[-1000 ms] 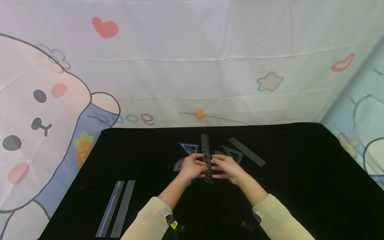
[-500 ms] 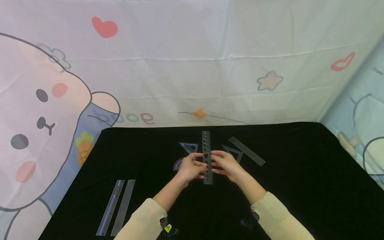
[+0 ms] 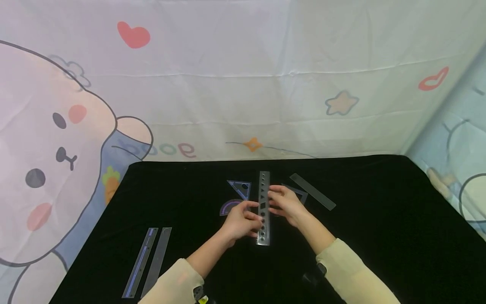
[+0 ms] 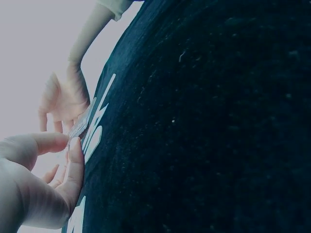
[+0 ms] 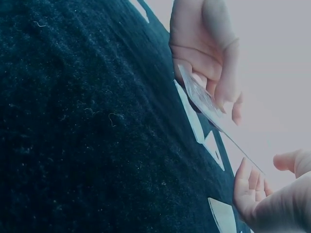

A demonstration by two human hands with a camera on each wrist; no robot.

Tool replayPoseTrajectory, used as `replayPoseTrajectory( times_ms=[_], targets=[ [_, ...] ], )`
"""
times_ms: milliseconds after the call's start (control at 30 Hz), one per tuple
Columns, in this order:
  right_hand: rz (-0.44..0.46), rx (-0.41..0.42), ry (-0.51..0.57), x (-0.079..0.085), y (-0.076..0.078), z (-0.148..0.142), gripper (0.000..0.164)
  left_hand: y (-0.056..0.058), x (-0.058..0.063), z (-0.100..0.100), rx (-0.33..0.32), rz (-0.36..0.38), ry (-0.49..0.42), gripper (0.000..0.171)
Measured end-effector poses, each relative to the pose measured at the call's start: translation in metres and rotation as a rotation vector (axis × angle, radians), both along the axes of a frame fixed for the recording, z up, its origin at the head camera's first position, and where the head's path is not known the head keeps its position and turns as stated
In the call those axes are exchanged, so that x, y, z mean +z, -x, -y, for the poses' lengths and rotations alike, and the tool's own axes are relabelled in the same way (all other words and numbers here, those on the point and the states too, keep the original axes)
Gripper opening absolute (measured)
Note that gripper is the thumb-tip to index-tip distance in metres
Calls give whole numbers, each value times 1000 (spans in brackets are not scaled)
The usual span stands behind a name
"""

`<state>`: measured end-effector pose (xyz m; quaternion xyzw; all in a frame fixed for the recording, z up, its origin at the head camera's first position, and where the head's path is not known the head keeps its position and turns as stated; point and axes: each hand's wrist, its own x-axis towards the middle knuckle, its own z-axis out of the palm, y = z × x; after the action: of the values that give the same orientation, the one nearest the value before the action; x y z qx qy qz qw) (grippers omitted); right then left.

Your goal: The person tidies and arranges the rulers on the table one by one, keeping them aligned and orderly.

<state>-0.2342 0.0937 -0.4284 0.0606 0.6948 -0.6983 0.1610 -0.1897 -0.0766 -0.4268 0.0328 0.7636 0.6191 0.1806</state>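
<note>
A clear stencil ruler (image 3: pixel 264 185) with a row of cut-out shapes is held lengthwise between the two hands, above the black cloth. The left hand (image 3: pixel 241 221) pinches its left edge in the lower half; thumb and forefinger meet on it in the left wrist view. On the opposite edge, higher up, the right hand (image 3: pixel 286 204) has its fingertips right at the ruler. In the right wrist view its fingers (image 5: pixel 250 179) are extended and the thumb stands apart from them, with the tilted ruler (image 5: pixel 204 99) running toward the gap.
Behind the left hand lie a triangular set square (image 3: pixel 247 195) and a purple-marked protractor (image 3: pixel 226 207). Another set square (image 3: pixel 302 196) is partly covered by the right hand, with a slanted ruler (image 3: pixel 313 192) beside it. Two rulers lie at front left, one blue-striped (image 3: pixel 139 264), one plain (image 3: pixel 159 253).
The stencil ruler has moved toward the person and slightly right. The left hand has come nearer with it, uncovering more of the protractor; the right hand has shifted slightly up along the edge.
</note>
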Motion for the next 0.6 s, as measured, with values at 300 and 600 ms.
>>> replayPoseTrajectory(
  times_ms=[300,600],
  targets=[
    [-26,-34,-23,-2,2,3,37,-11,0,3,-57,23,8,49],
    [-63,-94,-61,0,5,4,32,-20,-3,8,-89,15,32,43]
  ],
)
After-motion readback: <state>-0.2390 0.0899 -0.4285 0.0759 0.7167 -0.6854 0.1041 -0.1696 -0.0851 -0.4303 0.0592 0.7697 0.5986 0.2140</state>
